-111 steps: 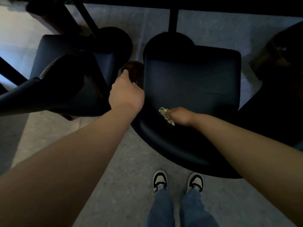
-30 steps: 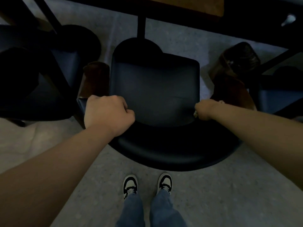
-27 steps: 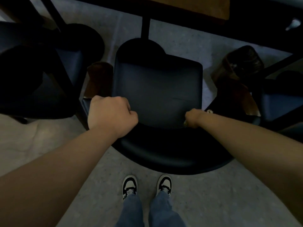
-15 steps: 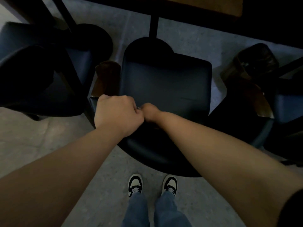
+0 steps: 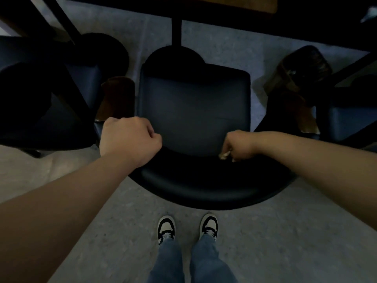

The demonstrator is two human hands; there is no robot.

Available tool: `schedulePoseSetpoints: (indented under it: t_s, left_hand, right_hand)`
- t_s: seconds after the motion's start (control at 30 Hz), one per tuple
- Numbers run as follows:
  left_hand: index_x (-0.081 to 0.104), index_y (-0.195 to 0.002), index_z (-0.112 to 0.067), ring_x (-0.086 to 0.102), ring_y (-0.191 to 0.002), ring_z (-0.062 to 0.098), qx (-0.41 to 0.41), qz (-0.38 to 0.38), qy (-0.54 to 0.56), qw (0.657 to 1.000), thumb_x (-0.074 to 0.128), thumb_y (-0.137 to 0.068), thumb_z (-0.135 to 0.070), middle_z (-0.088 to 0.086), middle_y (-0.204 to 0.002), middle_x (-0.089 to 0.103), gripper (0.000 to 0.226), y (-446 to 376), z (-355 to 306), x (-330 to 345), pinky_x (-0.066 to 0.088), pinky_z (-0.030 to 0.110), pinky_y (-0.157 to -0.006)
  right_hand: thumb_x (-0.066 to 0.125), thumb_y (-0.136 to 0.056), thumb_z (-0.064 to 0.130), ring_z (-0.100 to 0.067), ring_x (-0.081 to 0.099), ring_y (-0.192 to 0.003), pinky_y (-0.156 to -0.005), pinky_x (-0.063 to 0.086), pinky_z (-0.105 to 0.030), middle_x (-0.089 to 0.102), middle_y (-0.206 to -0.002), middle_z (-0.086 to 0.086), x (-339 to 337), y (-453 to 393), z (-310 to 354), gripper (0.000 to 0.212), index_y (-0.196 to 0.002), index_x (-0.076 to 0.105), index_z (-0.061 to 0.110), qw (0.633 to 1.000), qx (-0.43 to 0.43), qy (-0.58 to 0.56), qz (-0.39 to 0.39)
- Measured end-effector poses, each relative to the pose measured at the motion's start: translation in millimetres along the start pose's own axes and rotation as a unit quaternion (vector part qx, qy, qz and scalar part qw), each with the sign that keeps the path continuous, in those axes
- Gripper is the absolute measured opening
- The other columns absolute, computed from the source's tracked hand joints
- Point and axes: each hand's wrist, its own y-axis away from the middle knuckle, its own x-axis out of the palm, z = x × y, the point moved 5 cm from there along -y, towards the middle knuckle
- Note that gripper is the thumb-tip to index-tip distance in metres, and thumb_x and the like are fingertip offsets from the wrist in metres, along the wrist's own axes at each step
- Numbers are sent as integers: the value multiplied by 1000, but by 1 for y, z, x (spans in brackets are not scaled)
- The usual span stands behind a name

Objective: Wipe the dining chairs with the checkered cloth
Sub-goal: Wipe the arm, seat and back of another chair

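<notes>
A dark dining chair stands in front of me, its curved backrest nearest me and its seat beyond. My left hand grips the left end of the backrest's top edge, fingers curled over it. My right hand holds the bunched checkered cloth against the inner face of the backrest on the right side. Only a small pale corner of the cloth shows below my fingers; the rest is hidden in my fist.
Another dark chair stands close on the left and a third on the right. The table's edge and a dark leg lie beyond the seat. My shoes stand on the grey floor just behind the backrest.
My right hand with the cloth swept left along the backrest until it met my left hand, then moved back to the right side. My left hand has kept its grip.
</notes>
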Motion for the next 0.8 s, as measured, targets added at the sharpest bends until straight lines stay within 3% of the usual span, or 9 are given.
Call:
schedulePoseSetpoints:
  t_s: [0.1,0.2,0.37,0.53,0.63,0.7,0.8]
  left_hand:
    - [69,-78,-28,62,-74,27,4,-14,-1,1000,51,-81,-44,-2,-69,64,24,0,0,-1,29,32,-71]
    - [68,-78,-28,60,-73,27,5,-16,-1,1000,51,-81,-44,-4,-66,59,24,-1,0,0,28,31,-71]
    - [67,-78,-28,44,-60,19,-3,-12,1,1000,49,-82,-44,-9,-59,48,24,-1,3,3,28,31,-71]
    - [68,-79,-29,46,-62,20,-7,-16,6,1000,50,-82,-45,-7,-63,55,24,-1,4,2,30,31,-71]
    - [69,-81,-28,57,-69,24,-3,-25,8,1000,52,-82,-44,-2,-71,65,23,-1,2,0,30,32,-73]
    - [71,-84,-27,63,-78,29,-1,-35,16,999,54,-82,-42,2,-78,70,23,-1,1,-1,34,33,-76]
    - [72,-84,-25,63,-80,32,-1,-47,22,999,55,-81,-40,5,-80,71,22,-1,1,-2,36,35,-76]
  right_hand:
    - [67,-85,14,-20,65,-96,-85,51,-30,71,-108,-4,-10,3,-35,24,-108,72,12,997,51,63,18]
    - [65,-86,22,-25,63,-95,-85,51,-32,68,-105,-9,-18,9,-59,26,-108,70,10,990,117,79,-15]
    - [64,-87,23,-26,61,-99,-89,50,-33,67,-111,-11,-17,19,-41,28,-112,69,12,985,165,-4,-42]
    - [57,-90,20,-30,62,-109,-85,49,-30,64,-118,-17,-6,-5,60,32,-115,66,3,981,118,-115,-105]
    - [54,-92,18,-30,60,-110,-82,48,-28,63,-120,-16,-14,-24,111,30,-116,65,5,935,99,-297,-168]
    - [50,-94,18,-28,62,-102,-72,45,-26,65,-113,-14,-26,-28,129,27,-110,67,7,894,68,-400,-188]
    - [47,-90,8,-23,60,-89,-62,39,-22,66,-87,-5,-30,-16,136,24,-85,69,12,902,7,-387,-194]
